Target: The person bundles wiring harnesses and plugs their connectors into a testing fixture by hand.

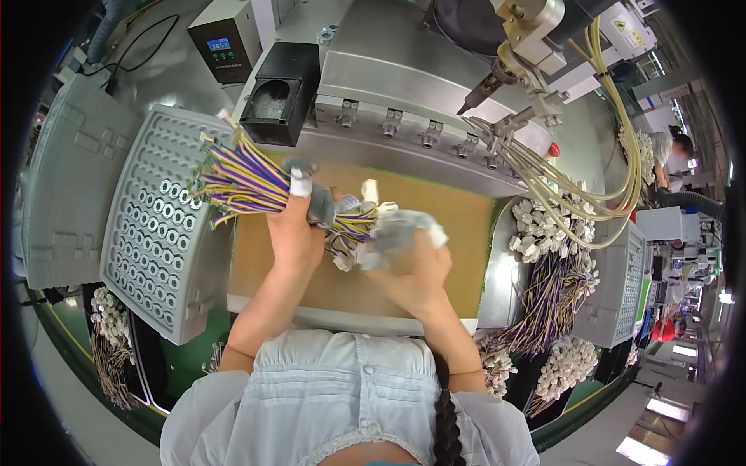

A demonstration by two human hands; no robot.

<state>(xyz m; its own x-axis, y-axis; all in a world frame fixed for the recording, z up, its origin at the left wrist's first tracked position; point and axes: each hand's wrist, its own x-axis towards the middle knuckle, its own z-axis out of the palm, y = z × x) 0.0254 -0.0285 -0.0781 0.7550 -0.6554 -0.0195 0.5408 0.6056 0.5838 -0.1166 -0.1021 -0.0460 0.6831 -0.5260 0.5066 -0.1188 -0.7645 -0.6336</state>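
Observation:
A thick bundle of wires (249, 175) in purple, yellow, black and white lies across my left hand (301, 203), whose fingers in grey finger covers are closed round it. Its loose ends fan out to the left, over the edge of a grey tray. At the bundle's other end, white connectors (370, 191) stick out to the right of my left hand. My right hand (412, 252), also with grey covers on its fingers, is at these connectors. Motion smears its fingers, so their grip does not show. Both hands are above a tan work mat (458, 217).
A grey tray (206, 299) with rows of round metal pieces stands left. Behind the mat is a metal machine (388, 78) with a soldering-iron-like tool (486, 89) and looped cables. A black box (284, 85) sits back left. More wire bundles (544, 303) with white connectors lie right.

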